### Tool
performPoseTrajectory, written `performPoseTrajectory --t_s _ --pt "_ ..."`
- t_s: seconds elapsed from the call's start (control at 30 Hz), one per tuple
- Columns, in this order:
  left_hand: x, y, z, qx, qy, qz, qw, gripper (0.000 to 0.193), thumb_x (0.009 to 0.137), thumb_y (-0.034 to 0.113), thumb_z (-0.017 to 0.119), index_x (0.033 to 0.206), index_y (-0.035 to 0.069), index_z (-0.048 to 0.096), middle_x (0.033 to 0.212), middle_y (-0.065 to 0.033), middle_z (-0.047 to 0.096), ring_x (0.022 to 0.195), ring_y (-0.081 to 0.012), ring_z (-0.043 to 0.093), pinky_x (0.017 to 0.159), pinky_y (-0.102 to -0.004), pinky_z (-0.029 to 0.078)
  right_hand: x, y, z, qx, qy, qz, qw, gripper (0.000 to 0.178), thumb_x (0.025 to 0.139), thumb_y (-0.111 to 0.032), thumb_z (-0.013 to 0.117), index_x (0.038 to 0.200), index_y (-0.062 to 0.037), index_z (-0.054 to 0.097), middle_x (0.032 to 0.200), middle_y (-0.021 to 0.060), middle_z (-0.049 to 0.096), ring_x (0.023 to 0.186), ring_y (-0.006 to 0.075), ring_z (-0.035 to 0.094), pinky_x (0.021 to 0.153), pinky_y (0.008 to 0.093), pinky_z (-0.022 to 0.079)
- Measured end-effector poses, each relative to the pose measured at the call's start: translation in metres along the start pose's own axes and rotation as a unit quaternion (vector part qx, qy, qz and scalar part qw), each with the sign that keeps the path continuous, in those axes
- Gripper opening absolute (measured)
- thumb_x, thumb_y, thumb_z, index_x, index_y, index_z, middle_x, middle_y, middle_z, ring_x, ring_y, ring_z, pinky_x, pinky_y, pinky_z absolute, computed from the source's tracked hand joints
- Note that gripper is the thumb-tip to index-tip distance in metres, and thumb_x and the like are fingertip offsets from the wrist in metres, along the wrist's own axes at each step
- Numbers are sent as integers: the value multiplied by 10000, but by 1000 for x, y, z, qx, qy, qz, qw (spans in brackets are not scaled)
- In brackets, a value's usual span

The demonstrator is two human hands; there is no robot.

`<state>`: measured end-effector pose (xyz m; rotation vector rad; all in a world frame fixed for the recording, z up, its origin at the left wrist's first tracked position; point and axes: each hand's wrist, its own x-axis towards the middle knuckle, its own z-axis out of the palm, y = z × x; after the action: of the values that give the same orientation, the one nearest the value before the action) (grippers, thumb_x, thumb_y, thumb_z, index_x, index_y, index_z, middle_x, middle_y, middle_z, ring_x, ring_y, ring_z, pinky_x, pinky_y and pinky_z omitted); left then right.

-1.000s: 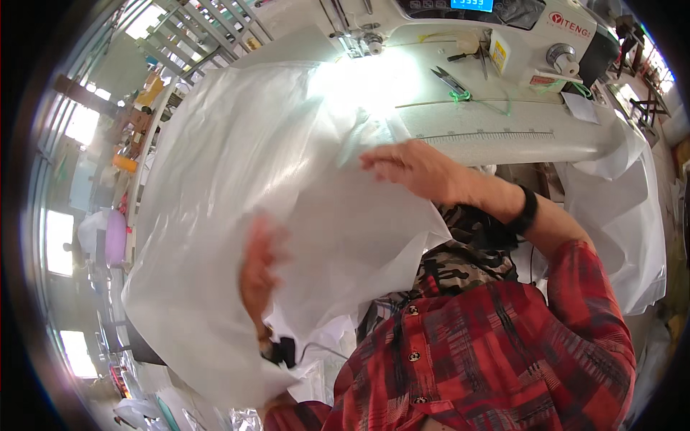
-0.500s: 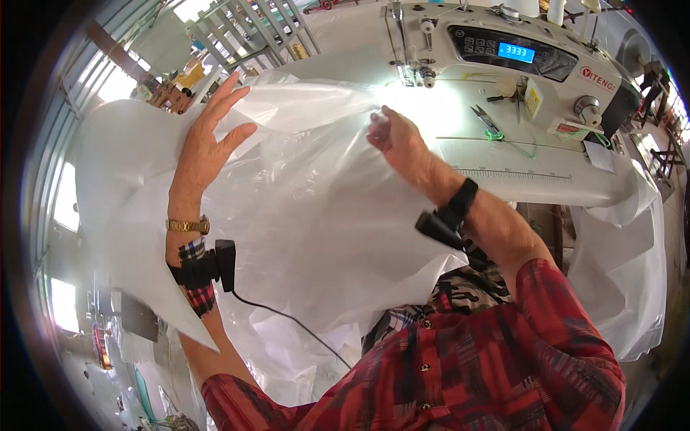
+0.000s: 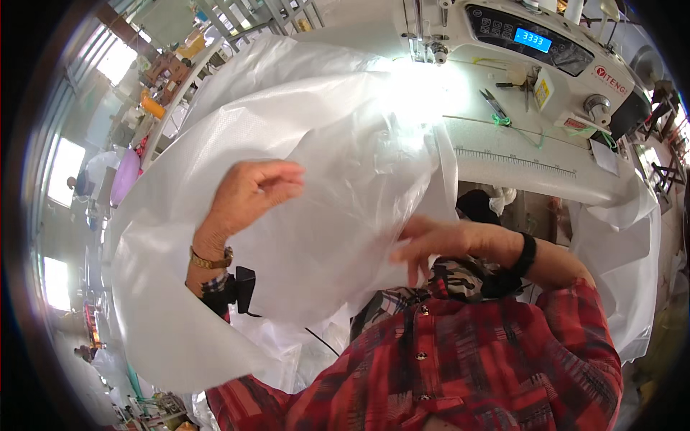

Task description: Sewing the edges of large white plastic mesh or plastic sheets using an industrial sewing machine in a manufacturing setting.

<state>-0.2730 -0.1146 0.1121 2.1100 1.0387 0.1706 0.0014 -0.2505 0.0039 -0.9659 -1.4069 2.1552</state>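
Observation:
A large white plastic-like sheet (image 3: 287, 237) spreads in folds over my lap and up onto the sewing machine bed, its far part under the bright lamp. My left hand (image 3: 248, 197) is over the sheet's left middle; its fingers are bent, with a gap between thumb and forefinger, and no fold shows gripped there. Near the sheet's right edge, close to my lap, my right hand (image 3: 438, 243) is blurred by motion with its fingers spread. It appears to hold nothing; whether it touches the sheet, I cannot tell.
The sewing machine (image 3: 532, 43) with a lit display stands at the back right. Thread snips (image 3: 496, 108) lie on its bed, beyond a ruler strip (image 3: 514, 163). More white sheeting (image 3: 622, 273) hangs at the right. A cluttered bench (image 3: 162, 118) stands far left.
My right hand has left the sheet near the needle and come toward my lap, its fingers spreading. My left hand has moved nearer and right, its fingers bending. The sheet's folds have shifted.

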Motion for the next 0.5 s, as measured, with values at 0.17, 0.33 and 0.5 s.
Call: performPoseTrajectory --t_s 0.17,0.33,0.5 --pt "-7 5 72 68 -54 186 979 500 801 316 767 1188 26 643 1146 -122 678 1043 -264 650 899 -367 510 -10 46 -22 84 162 -65 981 483 961 -393 590 1233 4 550 1122 110 664 799 160 668 628 276 505" --pt "-36 -57 133 262 -151 116 946 680 729 376 782 1309 98 558 1178 -146 644 1005 -308 637 830 -409 506 12 32 -17 207 189 -188 941 504 977 -393 572 1297 -10 499 1061 108 674 829 155 652 714 276 503" --pt "-116 -123 138 347 -251 -114 896 671 756 287 773 1340 80 514 1272 -182 573 1078 -348 585 916 -448 469 15 9 -8 75 41 -217 972 447 973 -373 582 1244 -18 568 1023 88 670 834 157 640 774 303 510"
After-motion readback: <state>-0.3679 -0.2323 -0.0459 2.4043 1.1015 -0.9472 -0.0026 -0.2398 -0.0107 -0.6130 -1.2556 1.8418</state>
